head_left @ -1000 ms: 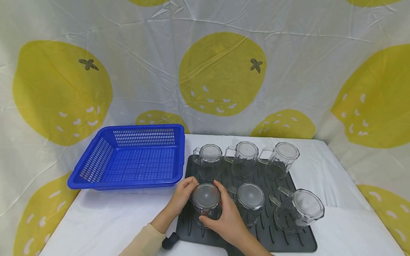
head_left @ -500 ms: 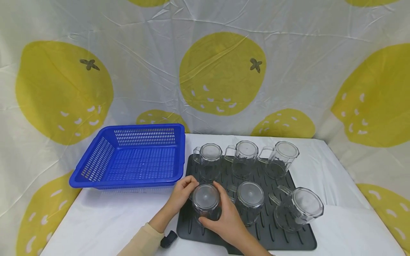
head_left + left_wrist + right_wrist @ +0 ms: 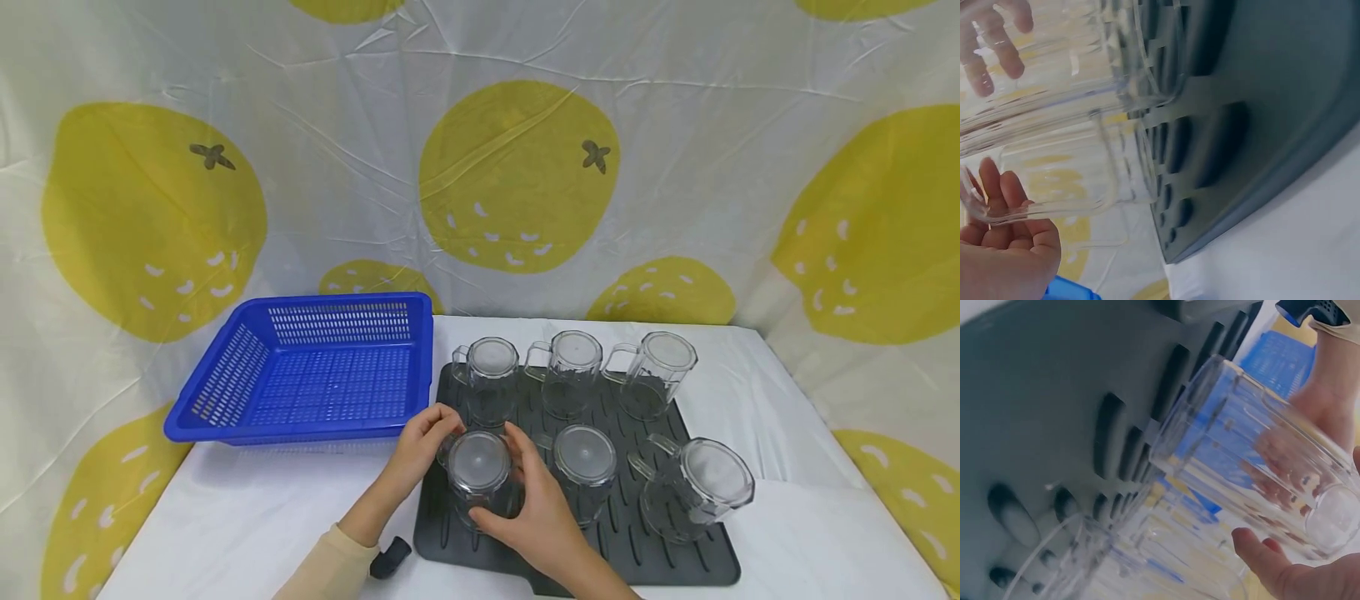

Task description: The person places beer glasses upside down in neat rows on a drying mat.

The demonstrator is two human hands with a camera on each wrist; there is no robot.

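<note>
A clear glass mug (image 3: pixel 480 467) stands upside down at the front left of a dark ribbed drying mat (image 3: pixel 622 568), its handle to the left. My left hand (image 3: pixel 411 454) is at that handle; in the left wrist view its loosely bent fingers (image 3: pixel 1013 187) overlap the handle loop (image 3: pixel 1054 211). My right hand (image 3: pixel 542 527) spreads thumb and fingers around the mug's right side. The right wrist view shows its fingertips (image 3: pixel 1244 540) close beside the mug wall (image 3: pixel 1222 431). A second inverted mug (image 3: pixel 585 467) stands just right of this hand.
Three more inverted mugs line the mat's back, including one at back left (image 3: pixel 491 375). Another mug (image 3: pixel 697 492) is at front right. A blue plastic basket (image 3: pixel 300 433) sits left of the mat on the white cloth (image 3: pixel 247 517). A small black device (image 3: pixel 390 558) is beside my left sleeve.
My left hand has shifted slightly up and away, showing more of the mug's handle. The right fingers have eased a little off the mug, which stays in place on the mat.
</note>
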